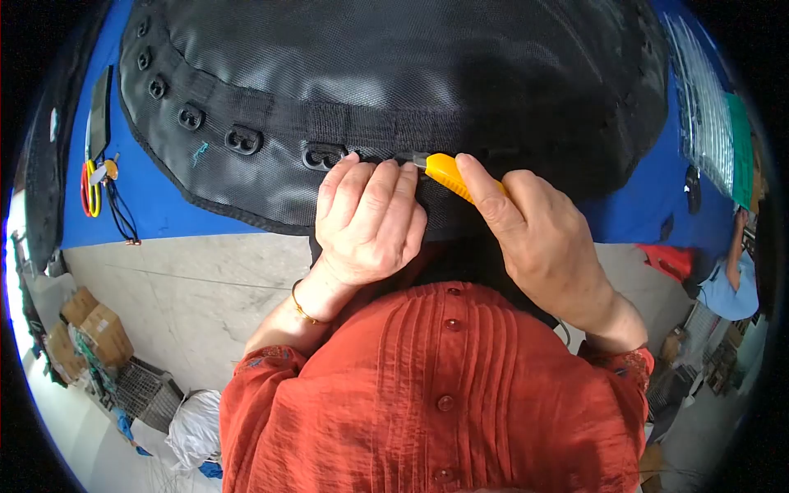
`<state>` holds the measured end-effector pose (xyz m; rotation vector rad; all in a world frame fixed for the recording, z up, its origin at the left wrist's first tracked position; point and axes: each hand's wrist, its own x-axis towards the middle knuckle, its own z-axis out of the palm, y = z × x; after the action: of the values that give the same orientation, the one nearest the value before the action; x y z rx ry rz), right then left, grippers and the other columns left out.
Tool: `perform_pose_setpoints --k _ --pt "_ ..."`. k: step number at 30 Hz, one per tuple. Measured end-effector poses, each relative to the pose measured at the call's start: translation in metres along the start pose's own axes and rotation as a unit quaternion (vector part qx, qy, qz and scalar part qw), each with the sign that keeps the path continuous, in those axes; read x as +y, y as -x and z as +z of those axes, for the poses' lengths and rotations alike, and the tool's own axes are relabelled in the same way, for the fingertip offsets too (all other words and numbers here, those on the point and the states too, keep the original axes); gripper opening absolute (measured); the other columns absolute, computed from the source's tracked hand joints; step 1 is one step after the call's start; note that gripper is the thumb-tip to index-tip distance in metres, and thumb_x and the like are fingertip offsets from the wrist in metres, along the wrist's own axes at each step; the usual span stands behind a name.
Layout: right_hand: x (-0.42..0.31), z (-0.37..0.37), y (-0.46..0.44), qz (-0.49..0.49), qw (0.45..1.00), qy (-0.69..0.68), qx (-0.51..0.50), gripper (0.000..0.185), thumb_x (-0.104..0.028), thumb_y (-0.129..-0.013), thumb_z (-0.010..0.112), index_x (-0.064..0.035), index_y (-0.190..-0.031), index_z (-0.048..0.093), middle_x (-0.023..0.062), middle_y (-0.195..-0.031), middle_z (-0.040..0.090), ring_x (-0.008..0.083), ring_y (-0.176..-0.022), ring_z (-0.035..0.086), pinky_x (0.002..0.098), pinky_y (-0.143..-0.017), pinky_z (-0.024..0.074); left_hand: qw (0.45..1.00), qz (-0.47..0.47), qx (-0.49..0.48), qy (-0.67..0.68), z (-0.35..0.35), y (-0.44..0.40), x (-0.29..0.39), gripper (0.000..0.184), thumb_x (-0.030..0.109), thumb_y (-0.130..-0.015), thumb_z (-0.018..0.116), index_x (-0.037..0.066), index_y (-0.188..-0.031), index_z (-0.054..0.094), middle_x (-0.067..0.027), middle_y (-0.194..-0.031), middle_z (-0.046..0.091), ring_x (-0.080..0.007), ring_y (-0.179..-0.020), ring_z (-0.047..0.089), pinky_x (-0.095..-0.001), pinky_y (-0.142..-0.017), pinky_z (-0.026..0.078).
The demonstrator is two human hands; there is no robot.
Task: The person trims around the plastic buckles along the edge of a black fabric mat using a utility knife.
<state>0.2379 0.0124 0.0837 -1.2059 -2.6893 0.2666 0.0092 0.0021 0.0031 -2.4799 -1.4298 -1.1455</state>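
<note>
A large rounded piece of black woven fabric (pixel 345 57) with a sewn webbing band lies on the blue table. Black plastic buckles (pixel 244 140) run along its curved edge. My left hand (pixel 370 218) is closed on the near part of the fabric, fingers side by side, the index fingertip beside one buckle (pixel 322 155). In my right hand (pixel 542 234) is a yellow utility knife (pixel 448 175), its blade pointing left at the webbing, close to my left fingertips. What lies under my left fingers is hidden.
Scissors with red and yellow handles (pixel 90 189) and keys (pixel 105 171) lie at the left on the blue table (pixel 164 209). Clear plastic strips (pixel 699 99) are at the right. Cardboard boxes (pixel 99 329) stand on the floor; another person's arm (pixel 734 255) shows far right.
</note>
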Motion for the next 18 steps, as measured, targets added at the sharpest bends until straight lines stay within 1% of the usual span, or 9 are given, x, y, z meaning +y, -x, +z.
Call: perform_pose_setpoints --k 1,2,4,10,12,18 --pt "0.0 0.002 0.001 -0.011 1.0 0.017 0.006 0.063 -0.006 -0.096 0.066 -0.0032 -0.156 0.049 0.0067 -0.089 0.047 0.0204 -0.074 0.056 0.0328 -0.062 0.0523 1.0 0.0 0.001 -0.001 0.0 0.0 0.0 0.034 0.011 -0.076 0.072 -0.001 -0.108 0.078 -0.0134 -0.107 0.072 -0.0292 -0.094 0.07 -0.0485 -0.099 0.055" --pt "-0.002 0.003 0.002 -0.012 1.0 0.018 0.006 0.063 -0.006 -0.096 0.066 -0.0032 -0.156 0.049 0.0067 -0.089 0.047 0.0204 -0.074 0.056 0.0328 -0.062 0.0523 1.0 0.0 0.003 0.001 0.0 0.001 -0.001 0.035 0.011 -0.076 0.072 -0.001 -0.108 0.078 -0.0134 -0.107 0.072 -0.0294 -0.094 0.07 -0.0484 -0.099 0.055" --pt "-0.008 0.004 0.002 0.029 0.999 -0.01 0.015 0.064 0.007 -0.092 0.066 -0.0073 -0.154 0.055 0.0072 -0.092 0.049 0.0222 -0.075 0.056 0.0363 -0.066 0.0519 1.0 -0.001 0.005 0.003 0.001 0.001 -0.001 0.035 0.01 -0.076 0.072 -0.001 -0.108 0.078 -0.0134 -0.107 0.072 -0.0295 -0.095 0.069 -0.0484 -0.099 0.055" --pt "-0.013 0.005 0.005 0.044 0.999 0.002 0.002 0.065 0.007 -0.093 0.065 -0.008 -0.155 0.054 0.0074 -0.092 0.049 0.0231 -0.075 0.057 0.0367 -0.067 0.0519 1.0 -0.002 0.001 0.009 0.001 0.001 -0.002 0.036 0.007 -0.076 0.072 -0.001 -0.11 0.076 -0.0127 -0.107 0.072 -0.0297 -0.096 0.069 -0.0487 -0.099 0.055" --pt "-0.015 0.005 0.006 0.046 0.999 0.003 0.006 0.064 0.007 -0.093 0.065 -0.0077 -0.155 0.054 0.0076 -0.092 0.049 0.0232 -0.075 0.057 0.0368 -0.067 0.0519 1.0 0.011 0.012 -0.006 0.003 0.002 -0.004 0.034 0.016 -0.077 0.071 -0.001 -0.106 0.078 -0.0113 -0.108 0.07 -0.0261 -0.093 0.068 -0.0473 -0.098 0.056" --pt "-0.017 0.006 0.007 0.056 0.998 0.002 0.01 0.064 0.006 -0.094 0.066 -0.0066 -0.155 0.054 0.0086 -0.092 0.049 0.0237 -0.075 0.057 0.0376 -0.066 0.0518 1.0 0.007 0.018 -0.009 0.005 0.002 -0.003 0.034 0.015 -0.077 0.072 -0.001 -0.106 0.078 -0.0106 -0.107 0.07 -0.026 -0.094 0.068 -0.0467 -0.099 0.055"
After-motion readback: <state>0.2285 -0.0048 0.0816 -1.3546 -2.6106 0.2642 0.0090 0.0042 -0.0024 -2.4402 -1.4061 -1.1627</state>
